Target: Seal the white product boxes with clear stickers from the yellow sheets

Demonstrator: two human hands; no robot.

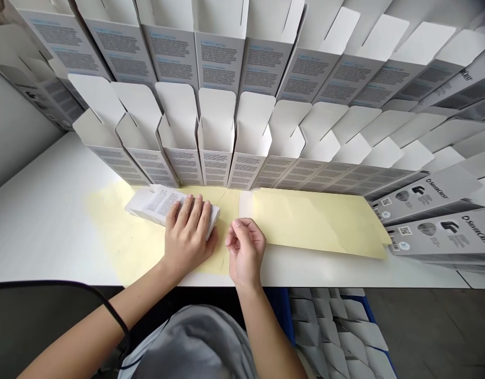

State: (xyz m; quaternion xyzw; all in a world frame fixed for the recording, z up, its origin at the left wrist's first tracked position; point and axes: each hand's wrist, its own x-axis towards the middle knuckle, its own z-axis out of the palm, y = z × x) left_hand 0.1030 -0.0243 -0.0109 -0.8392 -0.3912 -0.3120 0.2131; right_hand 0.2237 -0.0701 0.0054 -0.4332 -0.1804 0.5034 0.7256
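My left hand (189,231) lies flat with its fingers spread on a flattened white carton (155,202) printed with small text, pressing it onto the yellow paper sheet (313,221) on the white table (40,221). My right hand (245,247) hovers just right of it above the sheet. Its fingers are curled loosely inward and nothing shows between them.
Rows of upright open white cartons (216,139) with raised flaps stand along the back of the table, with a taller row (222,47) behind. More cartons (435,200) lie on their sides at the right. A blue bin of flat cartons (337,331) sits below the table edge.
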